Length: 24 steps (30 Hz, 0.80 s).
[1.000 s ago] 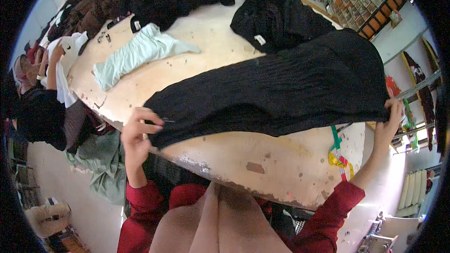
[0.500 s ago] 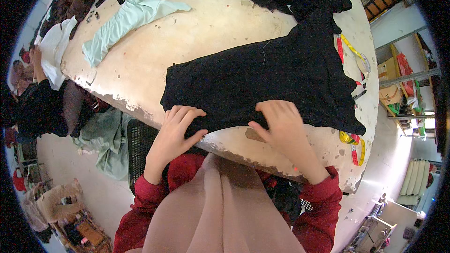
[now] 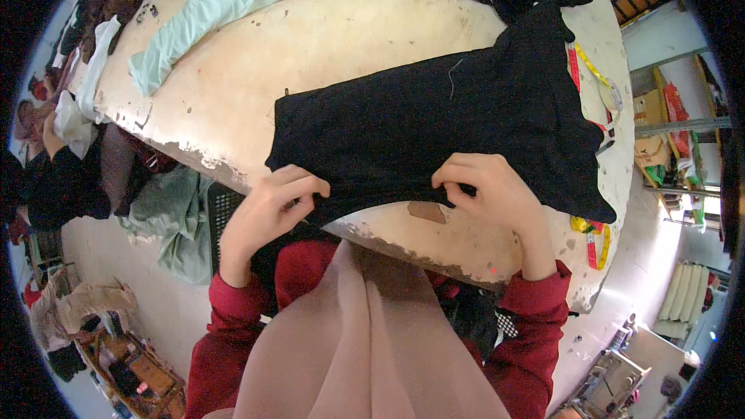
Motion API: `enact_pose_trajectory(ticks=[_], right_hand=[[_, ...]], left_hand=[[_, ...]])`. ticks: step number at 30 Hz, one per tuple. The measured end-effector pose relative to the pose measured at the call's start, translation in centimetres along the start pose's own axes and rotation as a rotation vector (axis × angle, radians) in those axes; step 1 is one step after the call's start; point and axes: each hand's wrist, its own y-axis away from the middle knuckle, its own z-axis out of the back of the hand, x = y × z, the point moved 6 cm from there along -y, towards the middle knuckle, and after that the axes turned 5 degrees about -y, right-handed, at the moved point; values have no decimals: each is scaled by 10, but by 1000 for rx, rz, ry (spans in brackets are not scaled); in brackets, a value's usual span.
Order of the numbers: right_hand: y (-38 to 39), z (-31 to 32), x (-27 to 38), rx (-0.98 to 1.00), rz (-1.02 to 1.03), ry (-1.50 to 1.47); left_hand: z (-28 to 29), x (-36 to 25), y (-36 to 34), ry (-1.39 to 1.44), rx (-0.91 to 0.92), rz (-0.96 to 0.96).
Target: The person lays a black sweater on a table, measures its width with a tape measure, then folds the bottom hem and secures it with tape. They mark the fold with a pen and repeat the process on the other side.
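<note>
1. Pinching now: the person's left hand (image 3: 272,206) and right hand (image 3: 497,190), fingers looser half a second ago, have curled narrow on the black garment's (image 3: 419,120) near edge.
2. Edge seems held rather than merely smoothed, likely giving control of it.
3. Garment lies along the table's (image 3: 372,62) near side, mostly flat, narrower leftward, rucked between hands; pale thread (image 3: 453,77) on top.

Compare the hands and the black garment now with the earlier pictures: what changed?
The right hand let go of the garment's far-right corner and moved left; it now pinches the near edge. The left hand went from the left end to that edge too, so the hands are closer together. The black garment now lies flatter. The pale green cloth still lies on the table.
</note>
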Motion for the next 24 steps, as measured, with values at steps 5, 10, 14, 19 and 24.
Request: enact_pose_trajectory(ticks=[5,10,14,19,24], right_hand=[[2,13,-18,32,-58,-184],[1,5,-22,-1,-66,-119],[1,8,-15,-26,-81,-130],[1,7,-14,-8,-65,-96],[7,5,-2,39,-2,9]], left_hand=[[12,-9,3,-53,-1,-163],[-4,-2,23,-23,-62,-121],[-14,0,25,-67,-9,-3],[-13,10,23,0,-8,188],[-10,-3,17,-110,-53,-111]])
